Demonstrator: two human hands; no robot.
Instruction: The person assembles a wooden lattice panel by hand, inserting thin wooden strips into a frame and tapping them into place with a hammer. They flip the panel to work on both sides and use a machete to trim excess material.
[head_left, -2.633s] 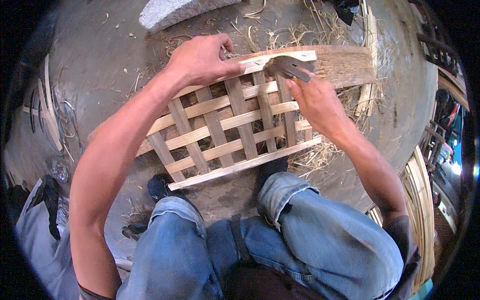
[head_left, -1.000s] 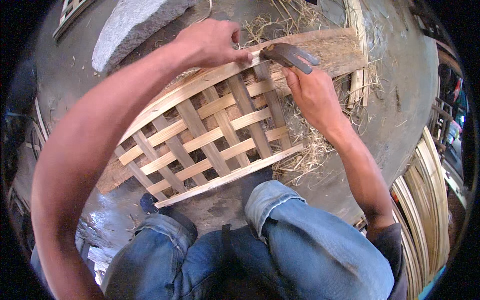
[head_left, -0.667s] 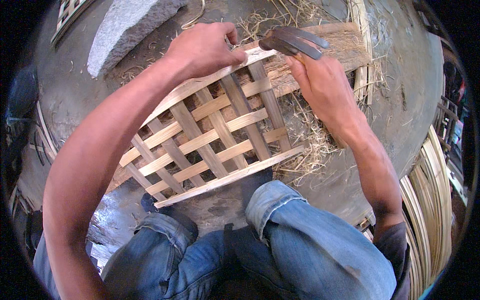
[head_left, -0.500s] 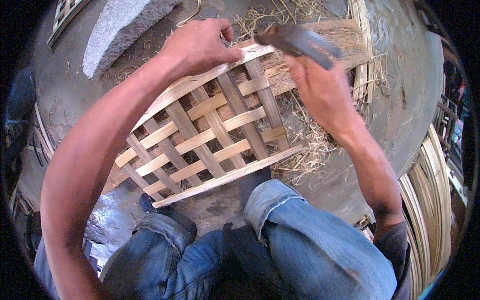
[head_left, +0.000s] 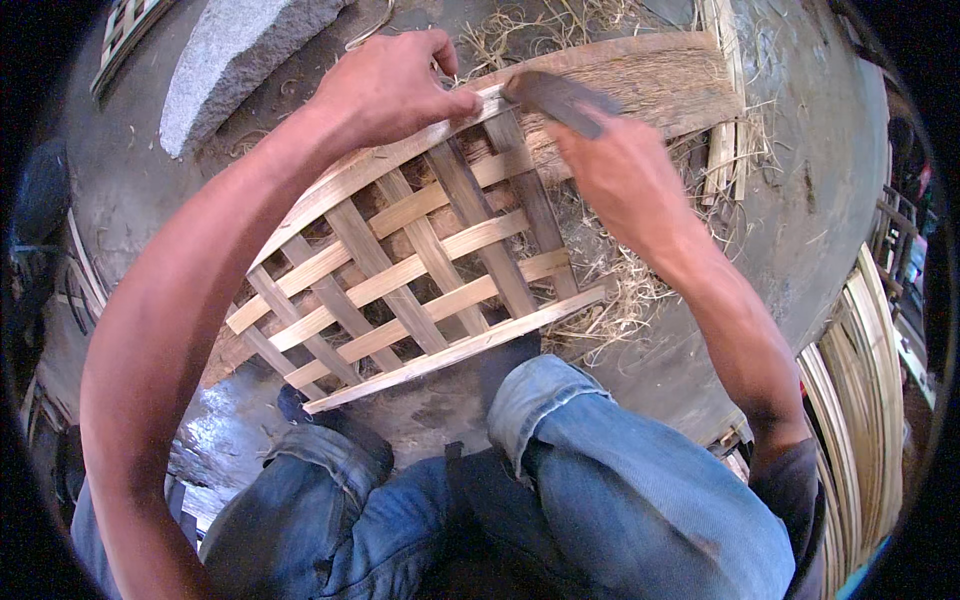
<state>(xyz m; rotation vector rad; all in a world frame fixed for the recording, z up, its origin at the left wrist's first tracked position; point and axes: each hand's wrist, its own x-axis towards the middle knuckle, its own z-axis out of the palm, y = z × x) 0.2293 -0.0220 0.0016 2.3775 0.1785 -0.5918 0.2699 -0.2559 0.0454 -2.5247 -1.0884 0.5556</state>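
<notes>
Across the middle, above my knees, a woven panel of flat wooden or bamboo strips (head_left: 425, 245) lies tilted on a rough wooden plank (head_left: 640, 80). Pale strips edge its far and near sides. My left hand (head_left: 390, 90) bends over the far edge strip, thumb along it and fingers curled, holding the panel; some fingertips are hidden. My right hand (head_left: 625, 180) is closed around a dark flat metal tool (head_left: 560, 100), blurred by motion. The tool's far end meets the panel's far edge strip near its right corner, just right of my left thumb.
A grey stone block (head_left: 235, 65) lies at the far left, beside another woven piece (head_left: 125, 35). Curly shavings (head_left: 625, 305) litter the ground around the plank. A bundle of long pale strips (head_left: 860, 390) stands at the right. My jeans-clad knees (head_left: 600, 440) are close below the panel.
My right hand has moved left and slightly down, bringing the tool onto the panel's far edge. My left hand has shifted slightly left along with the panel.
</notes>
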